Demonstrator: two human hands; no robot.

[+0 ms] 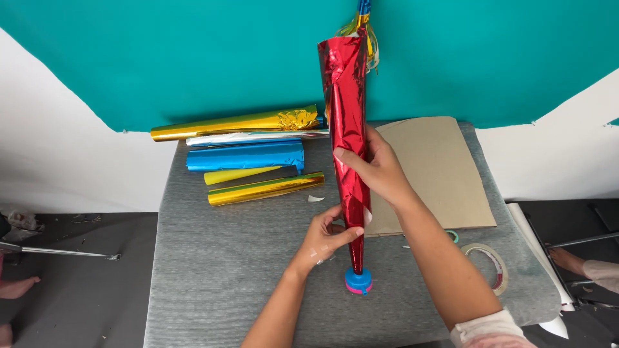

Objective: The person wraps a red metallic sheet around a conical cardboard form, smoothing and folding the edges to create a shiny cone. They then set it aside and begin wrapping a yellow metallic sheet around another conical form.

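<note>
Both forearms come up from the bottom edge over the grey counter (pixel 213 283). On the left lie gold, silver, blue and yellow foil rolls (pixel 248 151), well apart from the work. Next, the left hand (pixel 322 241) pinches the narrow lower part of the red foil cone (pixel 348 129), fingers closed on it, probably to keep the wrap tight. This shiny, creased cone stands upright on a blue and pink cap (pixel 358 281). Higher, the right hand (pixel 377 171) clasps it, steadying it. Brown cardboard (pixel 438 167) and a tape ring (pixel 493 264) lie at the right.
</note>
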